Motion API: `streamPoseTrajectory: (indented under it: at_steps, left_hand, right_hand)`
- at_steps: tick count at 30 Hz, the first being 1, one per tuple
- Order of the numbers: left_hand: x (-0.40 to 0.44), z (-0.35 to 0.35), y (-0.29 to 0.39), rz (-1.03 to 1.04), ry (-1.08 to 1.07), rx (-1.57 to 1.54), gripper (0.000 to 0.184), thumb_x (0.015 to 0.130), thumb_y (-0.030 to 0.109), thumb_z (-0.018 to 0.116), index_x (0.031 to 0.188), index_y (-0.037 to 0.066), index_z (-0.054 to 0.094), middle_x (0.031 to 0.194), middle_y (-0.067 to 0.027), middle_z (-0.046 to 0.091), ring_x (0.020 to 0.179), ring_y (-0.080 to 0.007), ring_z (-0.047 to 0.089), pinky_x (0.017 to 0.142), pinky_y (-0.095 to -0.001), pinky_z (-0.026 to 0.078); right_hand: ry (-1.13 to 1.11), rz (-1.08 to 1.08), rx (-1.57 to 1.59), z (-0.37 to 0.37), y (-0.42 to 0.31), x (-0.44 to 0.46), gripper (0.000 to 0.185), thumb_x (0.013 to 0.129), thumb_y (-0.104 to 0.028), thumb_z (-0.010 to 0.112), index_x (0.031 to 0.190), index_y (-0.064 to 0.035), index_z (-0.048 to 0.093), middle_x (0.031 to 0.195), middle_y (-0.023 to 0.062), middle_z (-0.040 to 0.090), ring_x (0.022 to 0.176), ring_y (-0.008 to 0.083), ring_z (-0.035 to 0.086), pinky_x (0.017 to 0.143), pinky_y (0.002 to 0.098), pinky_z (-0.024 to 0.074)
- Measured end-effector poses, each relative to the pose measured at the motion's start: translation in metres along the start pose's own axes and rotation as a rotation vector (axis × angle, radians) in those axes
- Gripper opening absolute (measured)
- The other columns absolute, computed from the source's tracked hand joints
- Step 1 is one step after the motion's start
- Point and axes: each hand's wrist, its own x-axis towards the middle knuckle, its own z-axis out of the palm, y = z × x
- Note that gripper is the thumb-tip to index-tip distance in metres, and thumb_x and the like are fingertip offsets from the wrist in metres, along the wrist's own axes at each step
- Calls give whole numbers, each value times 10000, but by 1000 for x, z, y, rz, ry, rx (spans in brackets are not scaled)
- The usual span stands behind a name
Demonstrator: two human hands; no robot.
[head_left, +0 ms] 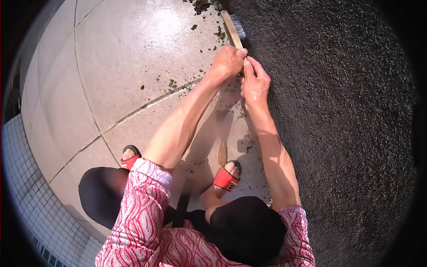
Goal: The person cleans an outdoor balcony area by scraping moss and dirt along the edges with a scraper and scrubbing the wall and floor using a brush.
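Note:
A brush (231,30) with a pale wooden back and light bristles lies along the seam between the paving and the dark rough ground, its bristles toward the dark side. My left hand (228,62) is closed around its handle. Just behind it, my right hand (255,84) grips the handle's near end with thumb and fingers; the two hands almost touch and hide most of the handle. Clumps of dark green moss (201,6) and loose crumbs lie on the paving beside the brush.
A flat-bladed scraper (223,153) with a wooden handle lies on the paving near my right foot in a red sandal (226,179). Joints cross the light paving slabs (120,66). Dark rough ground (342,124) fills the right side. White tiles (40,196) are at lower left.

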Motion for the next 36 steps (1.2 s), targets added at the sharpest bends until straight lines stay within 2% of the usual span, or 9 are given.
streamPoseTrajectory:
  at_steps: [6,8,11,14,17,19,25,29,36]
  left_hand:
    - [1,37,-44,252,158,201,464,962,358,518,825,-59,667,761,-313,647,773,-459,665,698,-512,502]
    - [-44,41,-31,94,-78,110,468,964,377,511,845,-45,673,787,-309,646,797,-462,659,703,-529,501]
    - [-104,84,-55,71,-200,155,442,974,386,499,915,-15,676,842,-306,645,829,-472,643,724,-538,494]
    - [-134,97,-71,216,-204,113,417,982,372,498,951,-6,669,864,-296,649,840,-480,632,732,-539,487]
    - [-94,82,-62,108,-19,64,400,980,359,518,949,-11,666,864,-279,650,835,-479,628,726,-527,487]
    - [-46,62,-66,220,84,-52,414,977,364,525,937,-26,657,847,-283,646,833,-475,632,708,-518,486]
    - [-51,46,-34,22,-21,-145,441,985,346,525,867,-65,633,792,-311,629,800,-477,642,682,-497,491]
    - [-123,114,-101,364,-171,47,344,994,310,515,929,-7,634,852,-272,648,817,-459,634,703,-499,485]
    - [-45,49,-56,46,94,2,371,947,345,540,960,-15,628,905,-295,648,789,-495,620,702,-522,496]
  right_hand:
    - [-17,186,217,-5,1,-29,359,996,-261,608,1259,-18,633,723,-54,526,545,32,405,457,217,322]
    - [0,317,207,-29,13,-63,377,1002,-307,597,1300,-78,609,693,-65,507,504,17,390,414,199,295]
    - [165,426,166,-63,42,-124,356,1009,-292,582,1290,-76,619,786,-25,580,569,33,459,472,198,368]
    - [262,18,-170,-74,94,-161,352,1021,-237,547,1288,-15,606,965,74,674,792,114,617,667,259,514]
    - [169,-23,-123,-45,93,-100,357,1025,-200,533,1285,37,597,1178,136,663,1038,166,613,859,309,514]
    - [146,-43,-161,-13,51,-53,367,1027,-231,538,1267,39,607,1149,153,699,1024,198,646,896,321,492]
    - [67,190,-181,-22,28,-55,370,1032,-236,529,1287,22,601,1151,184,692,1034,207,651,887,322,500]
    - [166,-71,-337,-70,104,-144,390,1036,-247,509,1350,-23,564,1213,190,672,1067,238,663,874,363,527]
    - [47,-75,-228,0,69,-50,402,1047,-254,463,1366,-22,539,1200,251,652,1075,330,658,881,362,505]
